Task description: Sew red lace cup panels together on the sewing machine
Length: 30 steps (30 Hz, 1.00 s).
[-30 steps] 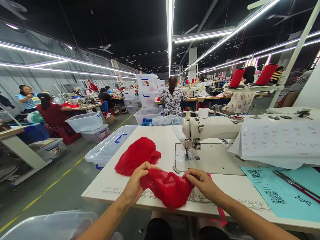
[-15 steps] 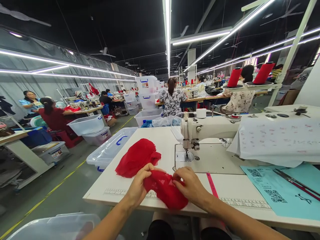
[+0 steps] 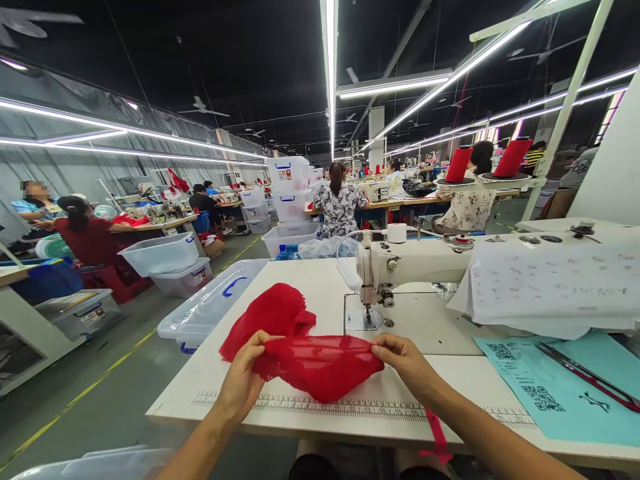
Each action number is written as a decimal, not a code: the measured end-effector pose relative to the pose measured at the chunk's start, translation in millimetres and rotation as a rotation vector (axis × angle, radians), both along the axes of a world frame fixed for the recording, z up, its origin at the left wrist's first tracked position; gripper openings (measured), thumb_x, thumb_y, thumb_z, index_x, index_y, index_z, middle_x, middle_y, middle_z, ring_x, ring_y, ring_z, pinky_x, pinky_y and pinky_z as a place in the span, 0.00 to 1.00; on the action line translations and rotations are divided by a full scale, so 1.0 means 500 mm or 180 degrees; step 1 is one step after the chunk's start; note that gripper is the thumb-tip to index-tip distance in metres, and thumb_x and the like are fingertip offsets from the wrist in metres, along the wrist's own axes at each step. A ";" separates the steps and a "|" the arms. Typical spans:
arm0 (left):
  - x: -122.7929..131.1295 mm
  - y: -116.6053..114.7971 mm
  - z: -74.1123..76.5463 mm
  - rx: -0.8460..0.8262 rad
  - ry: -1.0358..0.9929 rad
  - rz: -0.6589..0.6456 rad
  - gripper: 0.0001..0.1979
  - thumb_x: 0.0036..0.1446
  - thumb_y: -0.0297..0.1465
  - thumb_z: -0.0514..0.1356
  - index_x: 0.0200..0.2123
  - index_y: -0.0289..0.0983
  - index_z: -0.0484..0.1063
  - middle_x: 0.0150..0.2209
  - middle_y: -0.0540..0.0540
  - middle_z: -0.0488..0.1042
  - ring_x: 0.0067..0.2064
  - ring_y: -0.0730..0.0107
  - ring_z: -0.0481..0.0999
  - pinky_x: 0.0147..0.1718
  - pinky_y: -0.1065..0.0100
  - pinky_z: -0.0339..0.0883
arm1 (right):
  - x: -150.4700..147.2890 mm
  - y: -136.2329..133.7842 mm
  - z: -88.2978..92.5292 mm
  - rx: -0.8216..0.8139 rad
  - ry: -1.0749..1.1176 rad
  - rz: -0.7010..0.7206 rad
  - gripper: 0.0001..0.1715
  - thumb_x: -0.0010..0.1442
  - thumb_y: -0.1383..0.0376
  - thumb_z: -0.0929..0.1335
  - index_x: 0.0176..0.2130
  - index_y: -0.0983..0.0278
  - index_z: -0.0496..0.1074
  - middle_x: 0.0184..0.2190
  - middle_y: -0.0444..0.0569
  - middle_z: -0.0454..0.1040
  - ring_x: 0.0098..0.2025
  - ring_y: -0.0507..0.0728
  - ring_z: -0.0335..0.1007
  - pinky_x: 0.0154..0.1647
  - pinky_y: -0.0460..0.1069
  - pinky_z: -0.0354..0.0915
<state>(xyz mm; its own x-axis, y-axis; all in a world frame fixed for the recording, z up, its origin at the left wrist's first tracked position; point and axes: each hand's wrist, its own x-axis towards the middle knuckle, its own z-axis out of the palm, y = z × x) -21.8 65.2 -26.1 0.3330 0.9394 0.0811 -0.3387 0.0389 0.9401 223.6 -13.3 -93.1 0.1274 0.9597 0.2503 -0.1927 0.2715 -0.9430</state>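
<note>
Red sheer fabric (image 3: 320, 368) | long axis running left-right | both hands (image 3: 240, 381) (image 3: 409, 363) pinching its ends

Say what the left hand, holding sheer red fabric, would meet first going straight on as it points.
The left hand would probably meet the crumpled red cloth heap on the white tabletop, though depth is unclear.

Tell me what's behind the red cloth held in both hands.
A second red cloth on the white tabletop and, farther right, a sewing machine. The left hand and held cloth cover part of the second red cloth; anything else they cover cannot be seen.
</note>
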 end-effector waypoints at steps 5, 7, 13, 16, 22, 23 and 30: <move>0.002 0.000 -0.001 -0.0028 0.0010 0.0030 0.09 0.34 0.28 0.64 0.19 0.34 0.65 0.26 0.51 0.71 0.27 0.72 0.68 0.24 0.73 0.65 | 0.001 0.005 -0.015 0.0030 0.0109 0.0053 0.19 0.48 0.52 0.70 0.25 0.66 0.69 0.22 0.43 0.65 0.27 0.51 0.57 0.32 0.47 0.54; 0.001 0.002 -0.003 -0.0032 0.0018 0.0015 0.09 0.34 0.28 0.64 0.20 0.35 0.65 0.26 0.51 0.71 0.27 0.72 0.68 0.23 0.74 0.64 | 0.000 0.004 -0.014 0.0036 0.0161 0.0069 0.20 0.48 0.52 0.70 0.25 0.66 0.69 0.22 0.42 0.64 0.26 0.51 0.56 0.31 0.47 0.54; -0.001 0.007 -0.015 -0.0089 -0.0015 -0.0050 0.10 0.35 0.28 0.64 0.21 0.35 0.64 0.23 0.53 0.68 0.25 0.74 0.66 0.23 0.74 0.63 | -0.005 0.001 -0.006 -0.0173 0.0597 0.0135 0.21 0.45 0.52 0.73 0.24 0.67 0.68 0.20 0.41 0.64 0.24 0.49 0.55 0.28 0.45 0.52; 0.001 0.010 -0.021 -0.0102 0.0016 -0.0078 0.10 0.36 0.29 0.64 0.21 0.35 0.63 0.21 0.54 0.64 0.23 0.76 0.63 0.22 0.75 0.61 | -0.008 -0.001 -0.003 -0.0349 0.0761 0.0159 0.23 0.43 0.51 0.74 0.24 0.67 0.67 0.20 0.42 0.64 0.24 0.49 0.56 0.27 0.44 0.51; 0.001 0.030 -0.043 -0.0140 0.0527 0.0030 0.09 0.38 0.32 0.60 0.21 0.36 0.61 0.18 0.56 0.59 0.21 0.77 0.57 0.20 0.75 0.53 | -0.004 0.004 -0.005 -0.0534 0.0781 0.0066 0.24 0.41 0.50 0.74 0.24 0.66 0.66 0.21 0.42 0.65 0.23 0.49 0.57 0.27 0.45 0.53; 0.000 0.036 -0.049 -0.0026 0.0833 0.0032 0.08 0.39 0.31 0.59 0.20 0.36 0.61 0.18 0.55 0.59 0.21 0.77 0.56 0.20 0.75 0.51 | -0.002 0.008 -0.008 -0.0517 0.0661 0.0051 0.23 0.42 0.50 0.73 0.24 0.66 0.67 0.21 0.42 0.65 0.23 0.49 0.57 0.27 0.45 0.53; 0.023 0.057 -0.058 0.1809 0.2923 0.0382 0.05 0.43 0.26 0.57 0.25 0.38 0.72 0.24 0.49 0.71 0.27 0.66 0.66 0.30 0.69 0.52 | 0.006 0.024 -0.016 -0.0445 -0.0535 -0.0317 0.25 0.42 0.45 0.69 0.22 0.65 0.69 0.21 0.44 0.65 0.25 0.53 0.58 0.28 0.47 0.54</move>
<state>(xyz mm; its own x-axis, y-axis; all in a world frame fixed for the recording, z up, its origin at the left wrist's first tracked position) -10.2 93.8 -55.0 0.3969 0.8737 0.2814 0.5303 -0.4685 0.7066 226.5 -1.3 -101.2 0.1910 0.9713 0.1415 -0.0086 0.1458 -0.9893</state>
